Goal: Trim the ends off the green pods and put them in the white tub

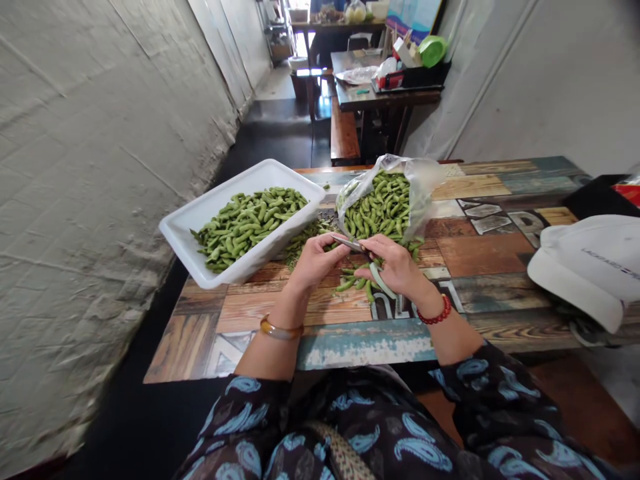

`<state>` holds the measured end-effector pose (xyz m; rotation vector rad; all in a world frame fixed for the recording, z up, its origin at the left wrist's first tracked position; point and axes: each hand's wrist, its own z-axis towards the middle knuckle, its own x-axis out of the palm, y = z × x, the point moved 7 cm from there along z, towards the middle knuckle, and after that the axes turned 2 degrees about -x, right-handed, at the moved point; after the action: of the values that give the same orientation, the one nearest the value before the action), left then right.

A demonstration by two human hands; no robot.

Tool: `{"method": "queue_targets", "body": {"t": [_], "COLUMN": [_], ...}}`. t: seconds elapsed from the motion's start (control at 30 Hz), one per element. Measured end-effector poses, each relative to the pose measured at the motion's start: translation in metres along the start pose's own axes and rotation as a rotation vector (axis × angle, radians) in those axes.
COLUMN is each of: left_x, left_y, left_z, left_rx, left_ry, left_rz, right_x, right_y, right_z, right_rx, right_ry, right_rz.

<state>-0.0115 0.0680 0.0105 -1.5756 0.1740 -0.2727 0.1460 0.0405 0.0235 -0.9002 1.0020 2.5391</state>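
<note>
My right hand point(393, 265) is closed on scissors point(350, 244) with pale handles, their blades pointing left toward my left hand point(317, 261). The fingers of my left hand are pinched together at the blade tips, around what looks like a green pod, mostly hidden. Left of my hands, a white tray point(287, 235) holds many green pods point(250, 223). Just beyond my right hand, a clear plastic bag point(421, 193) lies open, full of more pods point(383, 203). Loose pods point(369, 291) and small trimmings point(300, 248) lie on the table around my hands.
The patchwork wooden table point(480, 257) spans the view. A white cap point(593, 260) lies at its right side. Beyond stand a bench point(344, 133) and another table point(360, 100) with a black tray and a green bowl point(433, 51). A rough wall point(100, 167) runs along the left.
</note>
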Motion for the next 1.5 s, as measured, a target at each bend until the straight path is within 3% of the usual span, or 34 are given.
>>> {"method": "queue_targets", "body": {"t": [0.23,0.57,0.83,1.03,1.5], "left_x": [-0.005,-0.006,-0.005,0.000,0.021], "left_y": [-0.010,-0.003,-0.002,-0.001,0.001], "left_z": [0.003,0.005,0.001,0.000,-0.004], "left_rx": [0.179,0.080,-0.068,-0.118,-0.110], "left_ry": [-0.033,-0.032,-0.102,-0.105,0.038], "left_rz": [0.106,0.151,-0.264,-0.436,-0.250], "right_x": [0.001,0.002,-0.010,-0.003,-0.006], "right_y": [-0.002,-0.003,-0.008,-0.004,0.006], "right_z": [-0.001,-0.004,-0.001,-0.003,0.000], "right_rx": [0.003,0.041,0.112,0.102,0.043], "right_ry": [0.029,0.062,-0.119,-0.085,-0.094], "right_rz": [-0.009,-0.094,-0.081,-0.086,-0.129]}}
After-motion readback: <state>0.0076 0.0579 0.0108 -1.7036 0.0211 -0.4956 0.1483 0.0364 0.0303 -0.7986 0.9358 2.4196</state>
